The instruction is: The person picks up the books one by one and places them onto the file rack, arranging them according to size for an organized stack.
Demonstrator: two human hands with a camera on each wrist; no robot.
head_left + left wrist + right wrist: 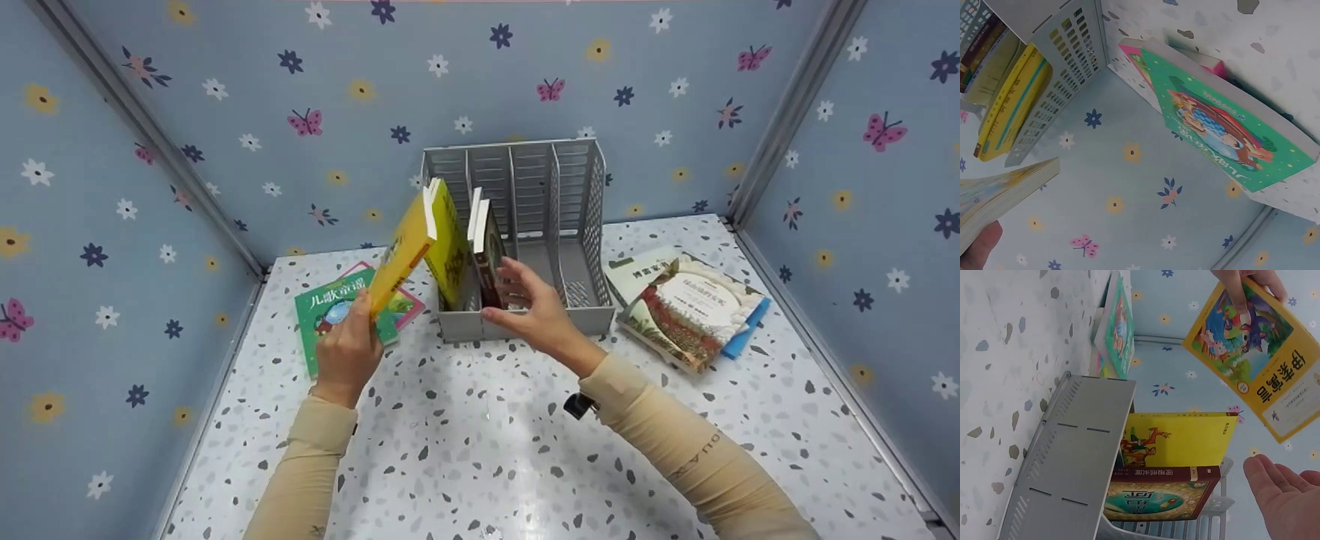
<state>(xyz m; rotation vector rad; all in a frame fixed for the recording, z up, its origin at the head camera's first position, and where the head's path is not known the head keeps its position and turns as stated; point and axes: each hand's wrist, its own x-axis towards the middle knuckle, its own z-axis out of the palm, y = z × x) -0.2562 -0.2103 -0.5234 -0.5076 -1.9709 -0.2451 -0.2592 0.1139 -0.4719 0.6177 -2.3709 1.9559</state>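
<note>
My left hand [349,352] grips a yellow book [403,255] by its lower edge, holding it tilted up at the left of a grey file rack [540,324]. In the right wrist view that book's cover [1252,337] shows a cartoon picture, and my left thumb presses on it. Two books stand in the rack's left part: a yellow one [1179,439] and a dark brown one [1157,498]. My right hand [536,307] is beside the brown book at the rack's front, fingers spread and slightly bent. The right wrist view shows its fingers [1275,481] apart from the books.
A green book [1224,124] lies on a pink-edged one left of the rack. To the right lie several overlapping books [694,307], with a blue one [746,330] beneath. Rack dividers [555,195] separate the slots. Patterned walls [480,67] enclose the speckled table [480,435].
</note>
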